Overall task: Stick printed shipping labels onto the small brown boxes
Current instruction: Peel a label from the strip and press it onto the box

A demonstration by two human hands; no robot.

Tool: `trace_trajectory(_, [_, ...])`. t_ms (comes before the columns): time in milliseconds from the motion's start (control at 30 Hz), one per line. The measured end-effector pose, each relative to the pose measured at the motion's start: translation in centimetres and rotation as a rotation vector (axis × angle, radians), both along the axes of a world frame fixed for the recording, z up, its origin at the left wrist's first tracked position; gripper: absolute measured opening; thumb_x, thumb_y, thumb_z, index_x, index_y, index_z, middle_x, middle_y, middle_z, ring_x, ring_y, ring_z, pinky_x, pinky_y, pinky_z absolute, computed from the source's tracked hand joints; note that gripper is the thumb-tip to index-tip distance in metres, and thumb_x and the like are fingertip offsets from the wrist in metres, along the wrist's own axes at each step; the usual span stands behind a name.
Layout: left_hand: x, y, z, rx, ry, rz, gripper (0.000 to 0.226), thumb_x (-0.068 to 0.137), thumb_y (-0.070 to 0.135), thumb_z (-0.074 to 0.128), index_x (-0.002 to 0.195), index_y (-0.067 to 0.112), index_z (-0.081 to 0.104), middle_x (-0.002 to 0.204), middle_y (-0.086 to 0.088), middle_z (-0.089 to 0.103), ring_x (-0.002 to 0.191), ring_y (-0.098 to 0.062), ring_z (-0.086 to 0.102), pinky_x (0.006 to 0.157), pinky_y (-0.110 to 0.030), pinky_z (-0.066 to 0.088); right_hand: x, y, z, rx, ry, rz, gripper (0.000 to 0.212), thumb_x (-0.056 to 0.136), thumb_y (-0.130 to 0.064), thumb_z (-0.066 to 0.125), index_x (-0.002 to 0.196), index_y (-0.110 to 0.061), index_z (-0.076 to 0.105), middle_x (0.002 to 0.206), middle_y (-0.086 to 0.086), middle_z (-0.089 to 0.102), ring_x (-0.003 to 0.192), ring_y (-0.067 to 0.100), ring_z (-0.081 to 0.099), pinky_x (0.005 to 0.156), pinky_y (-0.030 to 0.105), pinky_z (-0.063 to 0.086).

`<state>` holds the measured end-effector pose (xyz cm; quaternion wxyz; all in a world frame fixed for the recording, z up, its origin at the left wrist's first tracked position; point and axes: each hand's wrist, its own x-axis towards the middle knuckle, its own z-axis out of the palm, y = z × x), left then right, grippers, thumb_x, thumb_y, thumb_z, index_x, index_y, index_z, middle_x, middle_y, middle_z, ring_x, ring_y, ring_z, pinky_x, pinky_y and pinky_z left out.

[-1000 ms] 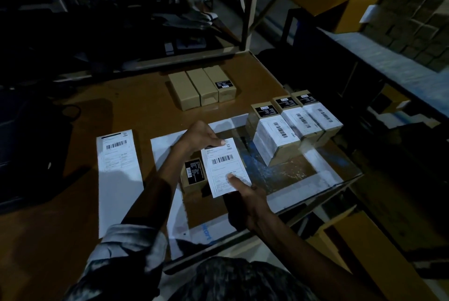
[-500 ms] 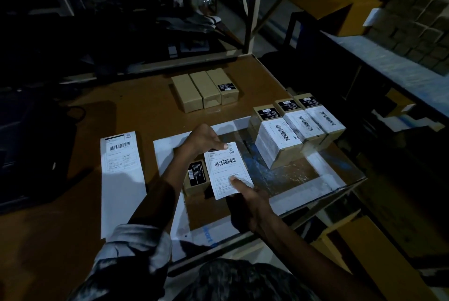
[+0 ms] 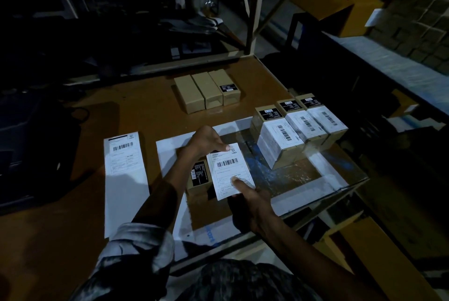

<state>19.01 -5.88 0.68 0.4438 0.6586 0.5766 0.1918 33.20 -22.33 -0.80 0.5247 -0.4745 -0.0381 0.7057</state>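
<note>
Near the surface's front edge, a shipping label (image 3: 230,174) lies over a small brown box (image 3: 198,179). The left hand (image 3: 205,141) pinches the label's top edge with curled fingers; the right hand (image 3: 252,206) holds its lower end, thumb on top. Three labelled boxes (image 3: 301,130) stand at the right edge, three plain boxes (image 3: 206,90) near the back, and a label sheet (image 3: 125,169) lies left.

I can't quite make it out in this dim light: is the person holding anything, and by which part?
Yes: a white shipping label. The left hand pinches its top left corner; the right hand holds its bottom edge.
</note>
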Motion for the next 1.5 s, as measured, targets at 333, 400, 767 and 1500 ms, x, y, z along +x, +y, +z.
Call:
trace_trajectory(333, [-0.8, -0.5, 0.8, 0.027, 0.047, -0.160, 0.025, 0.075, 0.018, 0.087, 0.094, 0.003, 0.079, 0.094, -0.009, 0.077, 0.085, -0.017, 0.071, 0.070, -0.026, 0.054, -0.6, -0.1, -0.1, 0.010, -0.063, -0.048, 0.029, 0.089, 0.001, 0.071, 0.116, 0.011, 0.064, 0.110, 0.024, 0.072, 0.086, 0.032, 0.073, 0.068, 0.036, 0.061])
trace_trajectory(400, [-1.2, -0.5, 0.5, 0.040, 0.057, -0.182, 0.027, 0.076, 0.021, 0.086, 0.097, 0.005, 0.079, 0.098, -0.005, 0.076, 0.092, -0.020, 0.070, 0.084, -0.038, 0.056, -0.7, 0.0, -0.6, 0.010, -0.049, -0.056, 0.030, 0.089, 0.000, 0.072, 0.116, 0.011, 0.064, 0.109, 0.023, 0.073, 0.092, 0.033, 0.073, 0.073, 0.037, 0.060])
trace_trajectory(767, [-3.0, -3.5, -1.4, 0.187, 0.147, 0.016, 0.081, 0.077, 0.044, 0.082, 0.144, 0.043, 0.035, 0.108, 0.003, 0.070, 0.109, -0.015, 0.060, 0.093, -0.043, 0.050, 0.6, 0.5, -1.3, -0.028, -0.276, 0.126, 0.030, 0.086, -0.016, 0.078, 0.104, 0.008, 0.070, 0.094, 0.021, 0.075, 0.059, 0.028, 0.063, 0.050, 0.032, 0.050])
trace_trajectory(1500, [-2.2, -9.5, -4.2, 0.390, -0.396, 0.479, 0.051, 0.086, 0.014, 0.076, 0.125, 0.025, 0.046, 0.112, 0.002, 0.062, 0.097, 0.000, 0.061, 0.080, -0.018, 0.053, -1.9, 2.8, 0.6, 0.479, -1.876, 0.952, 0.059, 0.097, -0.072, 0.009, 0.152, -0.056, -0.002, 0.158, -0.005, -0.041, 0.147, 0.035, -0.032, 0.113, 0.066, -0.014])
